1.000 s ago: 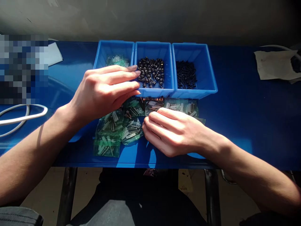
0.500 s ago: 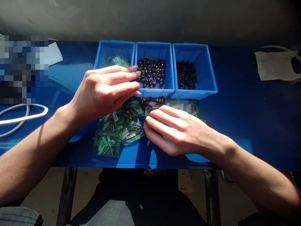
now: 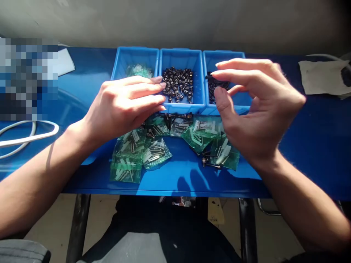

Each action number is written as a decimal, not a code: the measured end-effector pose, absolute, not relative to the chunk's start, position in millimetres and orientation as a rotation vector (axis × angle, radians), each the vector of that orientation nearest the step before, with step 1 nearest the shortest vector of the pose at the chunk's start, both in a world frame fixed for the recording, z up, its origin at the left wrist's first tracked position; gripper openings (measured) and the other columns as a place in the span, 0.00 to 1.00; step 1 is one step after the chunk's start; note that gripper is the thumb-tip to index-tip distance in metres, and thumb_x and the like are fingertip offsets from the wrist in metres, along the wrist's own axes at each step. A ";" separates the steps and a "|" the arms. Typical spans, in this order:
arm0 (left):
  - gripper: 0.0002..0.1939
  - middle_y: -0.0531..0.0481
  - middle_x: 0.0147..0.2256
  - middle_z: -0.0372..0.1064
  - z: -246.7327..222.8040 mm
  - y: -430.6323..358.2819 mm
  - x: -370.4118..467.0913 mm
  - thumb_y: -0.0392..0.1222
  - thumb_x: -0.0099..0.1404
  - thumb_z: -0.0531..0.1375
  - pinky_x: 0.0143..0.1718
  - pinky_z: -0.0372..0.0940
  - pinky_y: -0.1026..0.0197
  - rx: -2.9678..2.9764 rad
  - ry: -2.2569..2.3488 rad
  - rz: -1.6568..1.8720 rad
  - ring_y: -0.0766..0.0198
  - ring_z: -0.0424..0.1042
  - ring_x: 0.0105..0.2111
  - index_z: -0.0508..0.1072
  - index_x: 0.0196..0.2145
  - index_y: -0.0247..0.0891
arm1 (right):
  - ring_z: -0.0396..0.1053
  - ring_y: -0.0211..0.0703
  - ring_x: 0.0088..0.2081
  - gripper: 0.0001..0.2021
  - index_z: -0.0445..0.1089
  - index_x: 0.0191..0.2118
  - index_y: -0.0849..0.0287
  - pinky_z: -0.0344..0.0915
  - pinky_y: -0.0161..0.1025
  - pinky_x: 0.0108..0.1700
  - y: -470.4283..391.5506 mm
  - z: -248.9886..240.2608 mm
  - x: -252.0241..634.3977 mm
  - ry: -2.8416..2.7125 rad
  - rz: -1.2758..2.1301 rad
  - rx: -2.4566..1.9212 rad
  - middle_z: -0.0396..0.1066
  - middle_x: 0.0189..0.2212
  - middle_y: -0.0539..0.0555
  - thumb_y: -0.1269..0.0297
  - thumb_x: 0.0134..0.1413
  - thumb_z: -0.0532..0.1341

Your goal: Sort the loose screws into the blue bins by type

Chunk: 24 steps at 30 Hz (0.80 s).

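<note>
Stretched flat, the fingers of my left hand [image 3: 126,100] lie across the front of the left blue bin [image 3: 137,54] and reach the edge of the middle blue bin [image 3: 181,56]. My right hand [image 3: 255,98] is raised over the right blue bin [image 3: 223,56], thumb and fingers apart. Black screws [image 3: 216,86] lie in that bin, partly hidden by my fingers; one dark screw shows close to my index fingertip, and I cannot tell whether it touches. Shorter black screws with washers [image 3: 178,82] fill the middle bin. Green plastic packets [image 3: 139,70] are in the left one.
In front of the bins lie several green packets [image 3: 126,170] of screws and white plugs, with loose dark screws [image 3: 211,162] beside them. A white cable [image 3: 41,136] loops at the left. A beige sheet [image 3: 318,76] lies at the right.
My right hand has lifted from the packets and moved up and right over the right bin, its fingers spreading. Packets and loose screws it covered now show. My left hand stays put.
</note>
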<state>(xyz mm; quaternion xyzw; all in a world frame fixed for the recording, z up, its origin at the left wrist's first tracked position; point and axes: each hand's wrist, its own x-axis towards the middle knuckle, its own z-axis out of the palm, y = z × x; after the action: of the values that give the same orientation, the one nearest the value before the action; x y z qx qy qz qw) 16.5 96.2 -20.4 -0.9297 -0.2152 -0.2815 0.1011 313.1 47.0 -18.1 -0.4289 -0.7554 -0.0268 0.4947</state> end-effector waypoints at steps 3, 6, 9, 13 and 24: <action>0.08 0.49 0.60 0.82 -19.4 94.1 17.8 0.42 0.84 0.65 0.67 0.82 0.51 -2.734 -0.738 -0.784 0.54 0.82 0.64 0.83 0.55 0.44 | 0.83 0.51 0.45 0.09 0.83 0.49 0.58 0.81 0.56 0.49 49.8 -20.9 314.0 -2.110 -0.284 -0.798 0.87 0.45 0.59 0.76 0.72 0.66; 0.07 0.53 0.60 0.82 -19.0 93.3 18.4 0.44 0.84 0.64 0.67 0.82 0.54 -2.717 -0.778 -0.766 0.57 0.82 0.63 0.83 0.54 0.48 | 0.81 0.47 0.41 0.09 0.82 0.51 0.62 0.82 0.47 0.42 45.7 -23.0 306.6 -2.369 -0.317 -0.596 0.87 0.46 0.59 0.77 0.75 0.64; 0.08 0.51 0.60 0.82 -20.0 94.8 18.2 0.43 0.85 0.63 0.66 0.83 0.54 -2.710 -0.746 -0.761 0.57 0.82 0.63 0.82 0.55 0.46 | 0.82 0.50 0.48 0.14 0.80 0.58 0.68 0.83 0.47 0.47 40.5 -25.5 298.3 -2.610 -0.481 -0.538 0.86 0.54 0.63 0.80 0.76 0.60; 0.09 0.46 0.59 0.83 -22.6 98.5 17.0 0.41 0.83 0.65 0.62 0.84 0.51 -2.688 -0.616 -0.809 0.53 0.84 0.61 0.81 0.56 0.39 | 0.78 0.49 0.43 0.12 0.82 0.48 0.66 0.77 0.47 0.42 36.7 -26.6 292.2 -2.706 -0.619 -0.566 0.84 0.46 0.60 0.80 0.75 0.60; 0.09 0.42 0.59 0.83 -22.6 99.1 16.8 0.38 0.82 0.65 0.62 0.84 0.50 -2.698 -0.571 -0.826 0.50 0.84 0.61 0.82 0.56 0.35 | 0.75 0.43 0.35 0.13 0.77 0.36 0.58 0.71 0.44 0.35 36.4 -25.2 292.5 -2.588 -0.478 -0.546 0.83 0.38 0.53 0.75 0.76 0.62</action>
<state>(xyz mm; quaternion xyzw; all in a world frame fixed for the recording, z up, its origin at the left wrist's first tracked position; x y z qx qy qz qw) 16.8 99.1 -22.6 -0.9290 -0.1968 -0.2846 0.1312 292.5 36.4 -25.2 -0.1979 -0.9381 -0.1735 0.2251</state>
